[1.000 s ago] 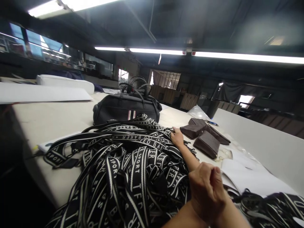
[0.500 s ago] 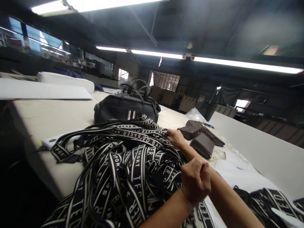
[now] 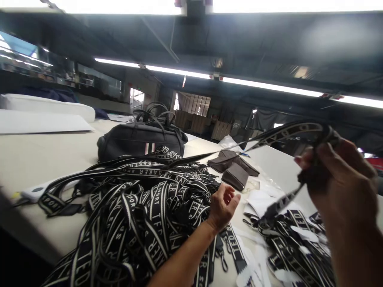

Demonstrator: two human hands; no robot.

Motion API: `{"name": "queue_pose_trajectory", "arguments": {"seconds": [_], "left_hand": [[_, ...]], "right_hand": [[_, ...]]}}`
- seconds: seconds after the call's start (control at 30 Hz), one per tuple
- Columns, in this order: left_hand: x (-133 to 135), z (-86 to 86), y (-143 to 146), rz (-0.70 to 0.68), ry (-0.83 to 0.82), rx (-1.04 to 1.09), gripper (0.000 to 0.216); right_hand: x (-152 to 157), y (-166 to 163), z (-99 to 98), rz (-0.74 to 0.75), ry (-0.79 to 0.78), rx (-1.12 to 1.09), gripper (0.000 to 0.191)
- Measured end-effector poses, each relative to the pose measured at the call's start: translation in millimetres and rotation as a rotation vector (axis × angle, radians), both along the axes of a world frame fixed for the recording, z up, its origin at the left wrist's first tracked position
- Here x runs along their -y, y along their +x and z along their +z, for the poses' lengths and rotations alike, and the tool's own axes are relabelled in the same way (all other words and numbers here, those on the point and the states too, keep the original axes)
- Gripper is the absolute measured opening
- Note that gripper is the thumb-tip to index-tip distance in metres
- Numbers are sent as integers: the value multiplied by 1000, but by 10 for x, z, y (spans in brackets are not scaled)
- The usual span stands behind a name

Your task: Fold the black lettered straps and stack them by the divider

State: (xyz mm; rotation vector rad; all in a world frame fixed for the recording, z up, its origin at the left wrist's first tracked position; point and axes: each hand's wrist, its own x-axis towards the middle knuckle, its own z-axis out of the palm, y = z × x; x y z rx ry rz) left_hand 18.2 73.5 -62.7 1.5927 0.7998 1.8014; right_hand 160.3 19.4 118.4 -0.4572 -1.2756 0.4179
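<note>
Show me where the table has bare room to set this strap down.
Bare table lies left of the black bag, short of the white sheets. Another open strip lies beyond the brown pouches. The strap pile beside the left hand and the loose straps under the right hand are crowded.
</note>
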Motion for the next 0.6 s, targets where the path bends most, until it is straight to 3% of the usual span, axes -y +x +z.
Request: {"name": "queue_pose_trajectory", "arguments": {"seconds": [0.07,0.17,0.27,0.33,0.4,0.6], "left_hand": [[34,55,3,-339,-103,76,40],[94,124,11,-792,-203,151,76],[142,168,7,-1019,-254,236,73],[152,181,-5,-1066,-278,319,54],[146,183,-15,-1015,-310,371,41],[183,175,79,-738,-354,320,48]], "right_hand": [[189,218,-201,-47,-184,-44,16],[270,399,-666,59,-523,-50,33],[229,402,-1199,248,-787,-6,34],[195,355,-1516,337,-893,22,34],[182,296,-1768,405,-971,40,40],[272,65,-2238,617,-1068,266,51]]}}
